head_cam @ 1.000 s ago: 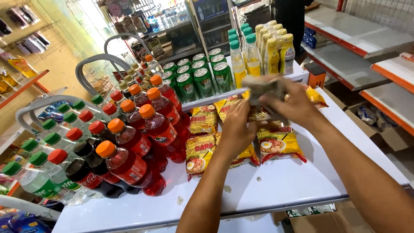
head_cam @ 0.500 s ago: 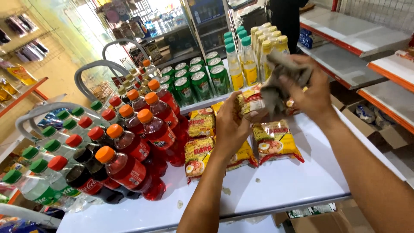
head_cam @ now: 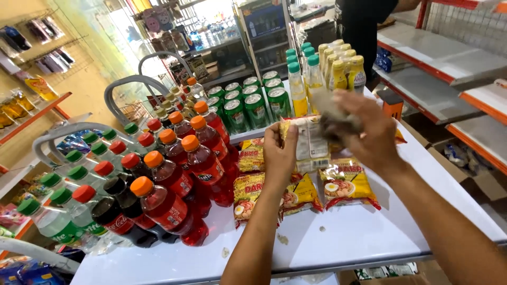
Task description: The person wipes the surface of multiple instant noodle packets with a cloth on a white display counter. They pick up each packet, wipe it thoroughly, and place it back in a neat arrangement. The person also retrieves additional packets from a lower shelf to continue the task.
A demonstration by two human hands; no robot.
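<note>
My left hand grips the left edge of a yellow noodle packet held up above the white table, its pale back side toward me. My right hand presses a grey cloth against the packet's upper right. Below the hands, more yellow noodle packets lie flat on the table in a loose group.
Red soda bottles with orange caps crowd the table's left, beside dark cola and clear green-capped bottles. Green cans and yellow-liquid bottles stand at the back. Metal shelves run along the right; a person in black stands behind.
Both hands have stayed raised with the packet; the packet turned so its pale back faces me, and the cloth hand shifted over its top right.
</note>
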